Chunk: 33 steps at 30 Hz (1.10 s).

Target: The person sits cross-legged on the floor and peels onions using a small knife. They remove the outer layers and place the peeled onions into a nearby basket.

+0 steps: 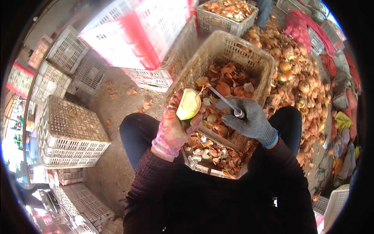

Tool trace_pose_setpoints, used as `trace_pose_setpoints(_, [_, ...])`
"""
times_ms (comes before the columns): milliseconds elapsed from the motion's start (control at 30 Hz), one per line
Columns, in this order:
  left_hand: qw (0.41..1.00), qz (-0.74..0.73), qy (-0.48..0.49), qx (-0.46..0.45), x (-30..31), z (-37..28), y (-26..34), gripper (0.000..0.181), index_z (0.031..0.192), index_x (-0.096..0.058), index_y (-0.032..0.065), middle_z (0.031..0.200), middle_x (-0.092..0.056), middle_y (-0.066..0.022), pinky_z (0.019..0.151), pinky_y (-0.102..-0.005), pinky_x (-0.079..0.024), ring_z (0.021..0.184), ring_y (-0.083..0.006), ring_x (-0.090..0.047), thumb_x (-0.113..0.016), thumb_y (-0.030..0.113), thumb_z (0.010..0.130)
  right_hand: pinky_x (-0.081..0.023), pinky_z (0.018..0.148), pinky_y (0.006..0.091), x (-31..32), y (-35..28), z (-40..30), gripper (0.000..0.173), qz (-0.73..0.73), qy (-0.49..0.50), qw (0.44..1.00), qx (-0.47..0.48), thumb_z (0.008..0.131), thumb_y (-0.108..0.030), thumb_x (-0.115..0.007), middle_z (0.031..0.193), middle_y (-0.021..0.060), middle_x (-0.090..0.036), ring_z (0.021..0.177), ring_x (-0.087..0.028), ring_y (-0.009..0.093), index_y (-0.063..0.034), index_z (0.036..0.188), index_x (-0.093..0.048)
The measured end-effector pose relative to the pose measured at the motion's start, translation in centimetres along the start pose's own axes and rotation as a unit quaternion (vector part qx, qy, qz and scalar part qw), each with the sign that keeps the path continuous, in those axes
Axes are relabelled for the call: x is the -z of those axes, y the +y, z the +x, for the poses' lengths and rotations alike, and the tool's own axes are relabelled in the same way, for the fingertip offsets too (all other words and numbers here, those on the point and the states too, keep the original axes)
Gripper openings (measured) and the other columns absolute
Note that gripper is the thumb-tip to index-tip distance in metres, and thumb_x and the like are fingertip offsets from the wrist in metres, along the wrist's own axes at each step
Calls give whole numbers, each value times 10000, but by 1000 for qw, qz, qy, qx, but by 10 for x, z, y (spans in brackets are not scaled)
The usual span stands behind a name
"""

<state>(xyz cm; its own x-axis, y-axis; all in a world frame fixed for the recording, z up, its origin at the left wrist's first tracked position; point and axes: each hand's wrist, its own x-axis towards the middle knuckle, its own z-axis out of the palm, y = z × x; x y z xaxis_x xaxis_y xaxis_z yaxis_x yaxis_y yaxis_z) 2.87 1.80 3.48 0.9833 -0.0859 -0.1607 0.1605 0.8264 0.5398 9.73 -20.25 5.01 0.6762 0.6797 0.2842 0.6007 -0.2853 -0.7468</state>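
My left hand (172, 128), in a pink-stained glove, holds a partly peeled onion (188, 104) with a pale yellow, bare side facing up. In a grey knit glove, my right hand (249, 118) is wrapped around a knife (223, 98). Its narrow blade points up and left, and a piece of brown onion skin (203, 82) is at its tip. Both hands are above the near part of a dirty plastic crate (182, 76), which holds loose brown onion skins (225, 87). Most of the knife's handle is hidden in my fist.
A heap of unpeeled onions (304, 86) lies along the right. More skins (216, 153) sit below the crate, between my knees. Stacked red and white crates (137, 35) rise at upper left, with more crates (73, 131) on the left. Another person's leg (264, 11) shows at the top.
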Motion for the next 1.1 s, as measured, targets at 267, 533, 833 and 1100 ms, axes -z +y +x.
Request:
trace_pose_setpoints(267, [980,104,167,37,-2,-1,-19,480,1189,-555,115,943,-685,-73,437,-237,-360,653,-171,-617,-485,534,965,-486,542,417,-29,-5,-6,624,-242,-30,970,22,843,-362,-682,794,117,-630,618,-632,276,-90,1371,-489])
trace_pose_setpoints(533, [978,180,104,-2,3,-4,-35,482,1141,-560,98,848,-658,-71,394,-243,-309,538,-148,-548,-434,532,976,-480,523,406,-37,1,-8,785,-314,-8,948,39,836,-434,-677,858,101,-644,647,-642,259,-44,1444,-371])
trace_pose_setpoints(833, [965,79,250,18,-18,-5,-42,441,1056,-552,123,757,-575,-23,376,-228,-279,482,-109,-444,-424,540,987,-512,565,422,-39,4,-7,813,-300,-52,952,-40,806,-492,-683,863,101,-672,706,-675,290,-62,1432,-392])
trace_pose_setpoints(1100, [958,92,268,29,-27,-11,-36,427,1022,-538,119,736,-548,-14,369,-211,-319,496,-73,-442,-432,532,997,-519,606,430,-46,15,-4,622,-277,12,961,11,809,-402,-697,836,125,-682,717,-679,313,-79,1314,-532])
